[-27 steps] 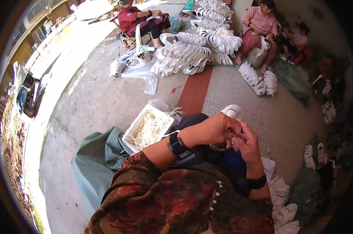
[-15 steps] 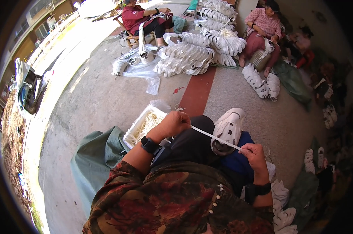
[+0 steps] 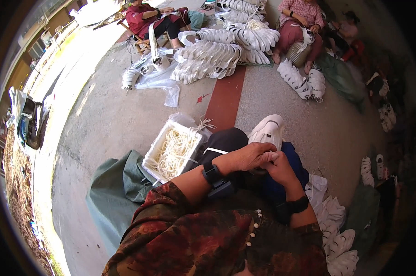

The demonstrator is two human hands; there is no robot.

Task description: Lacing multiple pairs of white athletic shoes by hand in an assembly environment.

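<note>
A white shoe (image 3: pixel 267 129) rests on my lap, toe pointing away, its near part covered by my hands. My left hand (image 3: pixel 253 156) reaches across to the right, its fingers closed in a pinch over the shoe. Against it, my right hand (image 3: pixel 280 168) is closed too, and the fingertips of both meet. A flat white shoelace (image 3: pixel 216 150) crosses my dark trouser knee beside my left wrist. The part of the lace between my fingers is hidden.
Left of my knee stands a white box (image 3: pixel 156 141) full of loose laces (image 3: pixel 175 149), beside green cloth (image 3: pixel 113 188). White shoes (image 3: pixel 340 244) lie at my right. Ahead, two people sit near piled white shoe pieces (image 3: pixel 208 60). A scooter (image 3: pixel 31 119) stands far left.
My left hand has moved right and my right hand inward, so the lace once stretched between them is now mostly hidden. The view has shifted slightly, and more of the lace box shows.
</note>
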